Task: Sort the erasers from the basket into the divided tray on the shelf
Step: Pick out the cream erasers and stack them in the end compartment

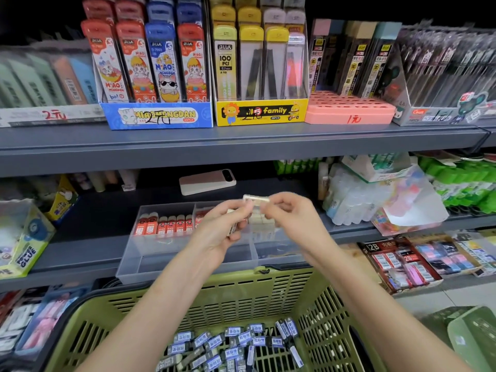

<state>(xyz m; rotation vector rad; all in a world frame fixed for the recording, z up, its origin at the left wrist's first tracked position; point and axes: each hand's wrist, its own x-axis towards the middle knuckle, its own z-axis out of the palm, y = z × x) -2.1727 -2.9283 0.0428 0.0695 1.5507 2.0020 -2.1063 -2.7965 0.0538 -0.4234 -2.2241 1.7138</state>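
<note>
A green basket (268,285) at the bottom holds several dark-sleeved erasers (228,345). On the shelf behind it stands a clear divided tray (139,253). Its back-left compartment holds a row of red-sleeved erasers (166,224), and pale erasers (261,220) sit in a compartment to the right. Above the tray, my left hand (222,229) and my right hand (290,213) meet and together pinch a small white eraser (256,198). My left hand also grips further erasers against its palm, mostly hidden.
A phone-like device (208,181) lies on the shelf behind the tray. Glue packs (26,248) stand to the left, bagged items (381,200) to the right. Boxed pencil leads (260,111) fill the upper shelf. Eraser boxes (397,261) sit at lower right.
</note>
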